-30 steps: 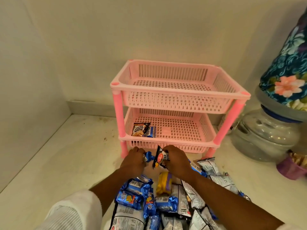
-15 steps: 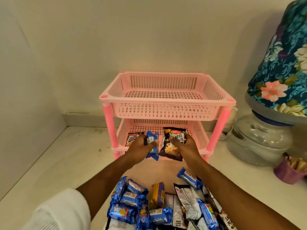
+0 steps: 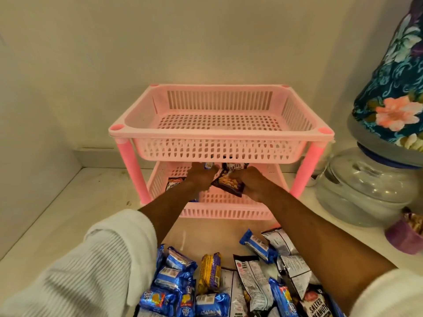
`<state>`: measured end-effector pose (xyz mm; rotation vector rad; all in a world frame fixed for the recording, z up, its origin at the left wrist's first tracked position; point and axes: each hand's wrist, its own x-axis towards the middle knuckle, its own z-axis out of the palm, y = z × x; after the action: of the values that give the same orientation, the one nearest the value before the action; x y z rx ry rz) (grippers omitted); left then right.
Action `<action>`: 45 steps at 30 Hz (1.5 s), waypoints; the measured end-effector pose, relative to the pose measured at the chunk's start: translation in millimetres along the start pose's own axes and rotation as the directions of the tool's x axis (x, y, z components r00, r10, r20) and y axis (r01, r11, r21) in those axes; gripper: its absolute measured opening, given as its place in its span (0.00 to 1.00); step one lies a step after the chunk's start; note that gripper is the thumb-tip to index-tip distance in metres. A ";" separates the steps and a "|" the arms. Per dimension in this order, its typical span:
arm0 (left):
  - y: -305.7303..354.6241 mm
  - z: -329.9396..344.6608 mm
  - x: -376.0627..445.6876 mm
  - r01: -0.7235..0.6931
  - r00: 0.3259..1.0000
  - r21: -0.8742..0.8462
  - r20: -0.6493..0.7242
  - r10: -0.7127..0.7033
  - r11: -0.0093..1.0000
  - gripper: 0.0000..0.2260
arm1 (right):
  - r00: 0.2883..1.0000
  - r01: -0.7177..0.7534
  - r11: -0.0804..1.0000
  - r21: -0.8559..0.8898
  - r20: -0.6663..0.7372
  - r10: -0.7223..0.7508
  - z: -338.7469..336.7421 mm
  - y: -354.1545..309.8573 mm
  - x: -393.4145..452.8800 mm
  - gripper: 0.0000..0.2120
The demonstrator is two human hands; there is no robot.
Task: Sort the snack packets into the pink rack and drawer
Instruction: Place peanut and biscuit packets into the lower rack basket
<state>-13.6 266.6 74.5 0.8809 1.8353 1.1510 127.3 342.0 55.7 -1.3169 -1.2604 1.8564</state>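
Observation:
A pink two-tier rack [image 3: 219,136] stands against the back wall. Both hands reach into its lower tier. My left hand [image 3: 200,176] grips a small blue biscuit packet [image 3: 208,165], mostly hidden under the top tier. My right hand [image 3: 250,181] holds a black salted peanuts packet [image 3: 229,179] above the lower tier's floor. Another black peanut packet [image 3: 172,182] lies at the lower tier's left. The top tier holds nothing. A heap of blue, black and yellow snack packets [image 3: 219,277] lies on the counter near me.
A clear water dispenser base [image 3: 366,186] with a floral-covered bottle [image 3: 393,88] stands right of the rack. A small purple cup [image 3: 405,236] sits at the right edge. Walls close in the left and back of the white counter [image 3: 68,213].
Both hands have moved from the counter pile forward into the lower tier, carrying the blue packet and the peanut packet. The view has tilted closer to the rack.

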 end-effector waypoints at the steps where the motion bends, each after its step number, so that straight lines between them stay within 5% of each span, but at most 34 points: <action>1: 1.5 1.3 4.7 0.034 0.999 -0.002 0.013 -0.034 0.999 0.11 | 1.000 0.011 0.999 -0.038 0.008 -0.011 -1.2 1.7 5.9 0.13; 2: 3.4 2.5 9.1 0.071 0.997 -0.012 0.017 -0.071 0.997 0.04 | 1.000 0.023 0.997 -0.069 0.013 -0.022 -3.1 3.8 12.0 0.13; 6: -0.5 5.1 25.3 0.046 0.999 0.191 0.010 -0.049 0.980 0.08 | 0.999 0.020 0.970 -0.243 -0.042 -0.031 -7.4 12.3 32.3 0.16; 10: -15.1 7.1 29.8 -0.153 0.985 0.632 0.032 0.171 0.760 0.21 | 0.996 -0.073 0.897 -0.435 -0.073 0.045 -9.9 15.6 41.0 0.21; 14: -22.4 11.6 27.8 -0.147 0.989 0.762 0.103 0.107 0.630 0.23 | 0.992 -0.126 0.865 -0.485 -0.061 0.111 -14.1 23.2 44.6 0.20; 20: -29.9 15.4 23.4 -0.066 0.998 0.854 0.042 0.056 0.517 0.25 | 0.995 -0.096 0.808 -0.581 -0.058 0.076 -14.2 32.8 49.7 0.19; 26: -17.1 11.2 17.5 -0.125 0.992 0.931 0.113 0.057 0.343 0.17 | 0.988 0.024 0.466 -0.885 -0.050 -0.147 -12.1 33.4 46.2 0.24; 32: -17.0 -5.8 22.2 -0.220 0.971 0.953 0.235 -0.048 0.207 0.16 | 0.991 0.052 0.417 -0.907 -0.004 -0.131 -8.8 40.7 48.6 0.22; 45: -28.6 -15.6 11.7 -0.194 0.981 0.956 0.188 0.048 0.221 0.18 | 0.995 0.036 0.383 -0.923 -0.002 -0.096 -20.9 34.7 45.5 0.23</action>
<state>-36.8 260.6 49.6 1.7616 2.3493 -0.2495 132.3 372.8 3.4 -1.7482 -2.4670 0.9133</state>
